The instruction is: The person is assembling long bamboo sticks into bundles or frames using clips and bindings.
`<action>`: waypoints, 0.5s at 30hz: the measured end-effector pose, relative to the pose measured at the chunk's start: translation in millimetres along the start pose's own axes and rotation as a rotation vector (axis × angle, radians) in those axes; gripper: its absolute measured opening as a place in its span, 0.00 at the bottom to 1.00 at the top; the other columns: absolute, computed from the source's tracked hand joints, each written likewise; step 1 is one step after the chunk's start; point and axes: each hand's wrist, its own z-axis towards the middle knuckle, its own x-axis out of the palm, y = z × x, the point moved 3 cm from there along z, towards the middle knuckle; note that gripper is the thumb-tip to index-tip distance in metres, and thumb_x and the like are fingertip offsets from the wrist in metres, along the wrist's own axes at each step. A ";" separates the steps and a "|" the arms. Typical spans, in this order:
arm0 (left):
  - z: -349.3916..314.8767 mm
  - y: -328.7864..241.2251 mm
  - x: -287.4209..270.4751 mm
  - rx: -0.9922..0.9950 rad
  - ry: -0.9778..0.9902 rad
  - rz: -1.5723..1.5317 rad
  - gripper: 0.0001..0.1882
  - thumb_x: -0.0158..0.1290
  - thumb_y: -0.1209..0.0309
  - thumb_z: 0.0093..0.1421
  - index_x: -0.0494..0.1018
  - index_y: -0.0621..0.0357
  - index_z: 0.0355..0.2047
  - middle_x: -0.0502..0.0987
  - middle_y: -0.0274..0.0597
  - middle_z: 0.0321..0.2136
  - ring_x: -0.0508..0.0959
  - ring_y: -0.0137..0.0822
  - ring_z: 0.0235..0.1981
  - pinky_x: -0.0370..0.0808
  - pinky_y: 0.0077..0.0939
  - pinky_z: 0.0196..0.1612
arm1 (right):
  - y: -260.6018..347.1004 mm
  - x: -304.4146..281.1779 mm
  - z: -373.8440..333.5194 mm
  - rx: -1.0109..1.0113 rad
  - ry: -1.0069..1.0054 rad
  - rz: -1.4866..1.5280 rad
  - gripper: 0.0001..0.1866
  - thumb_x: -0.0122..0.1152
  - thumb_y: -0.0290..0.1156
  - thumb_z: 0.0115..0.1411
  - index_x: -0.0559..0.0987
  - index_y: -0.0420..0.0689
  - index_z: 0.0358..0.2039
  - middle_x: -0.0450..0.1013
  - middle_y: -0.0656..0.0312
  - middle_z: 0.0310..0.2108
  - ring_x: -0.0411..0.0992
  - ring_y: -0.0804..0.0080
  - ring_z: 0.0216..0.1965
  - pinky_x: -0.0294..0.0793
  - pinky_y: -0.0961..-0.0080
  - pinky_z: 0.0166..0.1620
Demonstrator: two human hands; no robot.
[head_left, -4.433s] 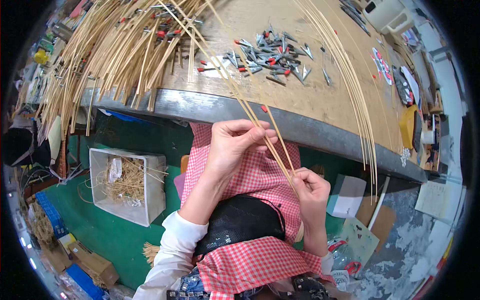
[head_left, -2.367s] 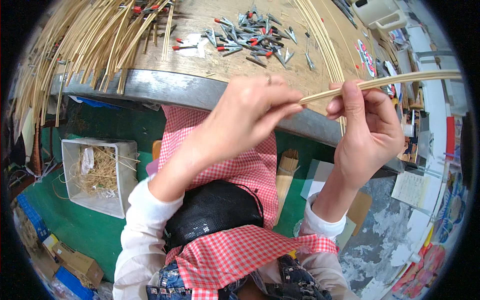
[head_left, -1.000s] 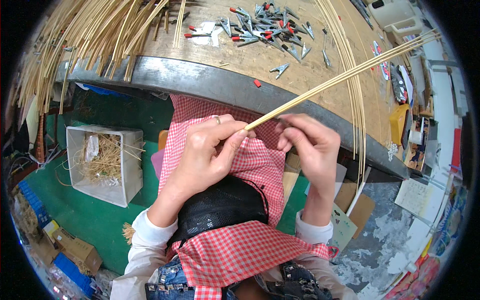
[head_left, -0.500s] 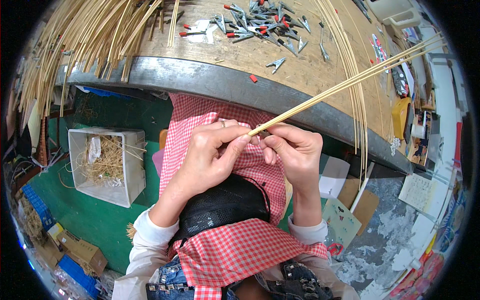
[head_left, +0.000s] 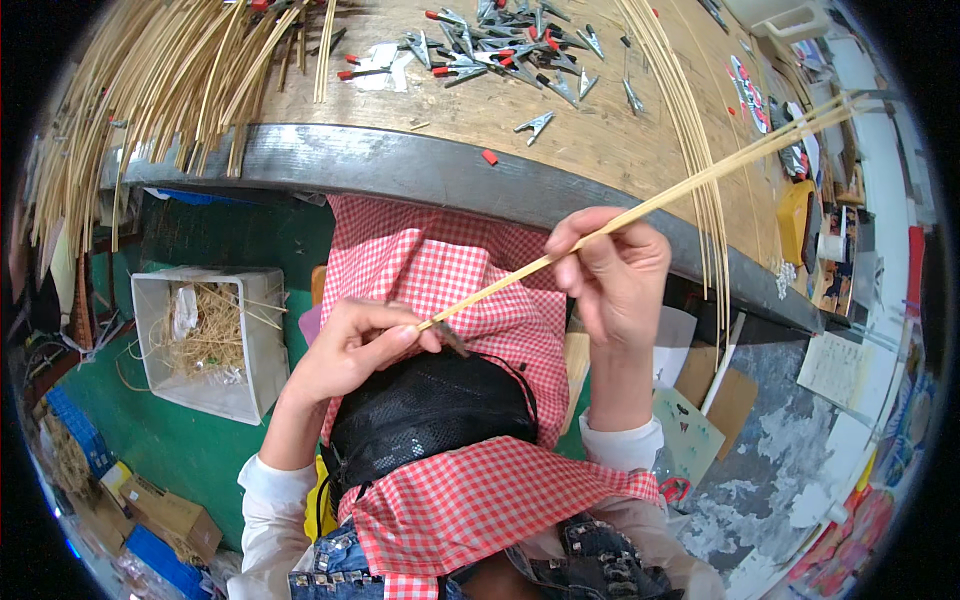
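Several long, thin pale canes (head_left: 505,281) slant from above my lap up to the right, over the table edge. My left hand (head_left: 358,345) pinches their lower end between thumb and fingers. Beside those fingertips a small dark metal clip (head_left: 452,338) sticks out at the cane ends; how it is fastened is hard to see. My right hand (head_left: 618,268) is closed around the canes farther up, thumb and fingers on them. Below lie a red-and-white checked apron (head_left: 440,270) and a black mesh pouch (head_left: 430,410).
The wooden table (head_left: 600,150) has a dark metal edge. On it lie a heap of spring clamps (head_left: 510,50), a red clamp tip (head_left: 489,157) and loose canes (head_left: 200,80) overhanging at left. More canes (head_left: 712,215) overhang at right. A white bin (head_left: 262,350) holds fibre scraps.
My right hand has slid up the canes to the right, away from my left hand. My left hand has moved down and left with the cane ends. The clip now shows beside the left fingertips.
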 end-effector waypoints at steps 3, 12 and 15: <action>-10.4 -1.7 -18.2 -0.067 -0.055 0.140 0.11 0.50 0.73 0.60 0.76 0.69 0.37 0.79 0.43 0.31 0.77 0.29 0.32 0.72 0.23 0.39 | -14.7 11.7 -0.1 0.002 -0.030 -0.115 0.06 0.56 0.19 0.57 0.77 0.30 0.34 0.75 0.43 0.28 0.74 0.68 0.21 0.76 0.79 0.25; 44.0 -108.5 3.0 0.570 -0.362 0.646 0.14 0.60 0.75 0.48 0.78 0.63 0.38 0.79 0.48 0.28 0.79 0.37 0.26 0.73 0.24 0.29 | -89.7 76.5 -25.3 0.041 -0.001 -0.241 0.07 0.58 0.16 0.55 0.77 0.34 0.36 0.76 0.61 0.29 0.74 0.76 0.30 0.75 0.79 0.36; 50.1 -117.3 7.5 0.602 -0.381 0.616 0.07 0.60 0.76 0.48 0.79 0.62 0.30 0.78 0.44 0.20 0.77 0.34 0.19 0.70 0.23 0.21 | -101.0 86.9 -29.5 0.104 0.008 -0.308 0.14 0.59 0.16 0.52 0.74 0.36 0.41 0.73 0.65 0.35 0.71 0.78 0.40 0.71 0.77 0.47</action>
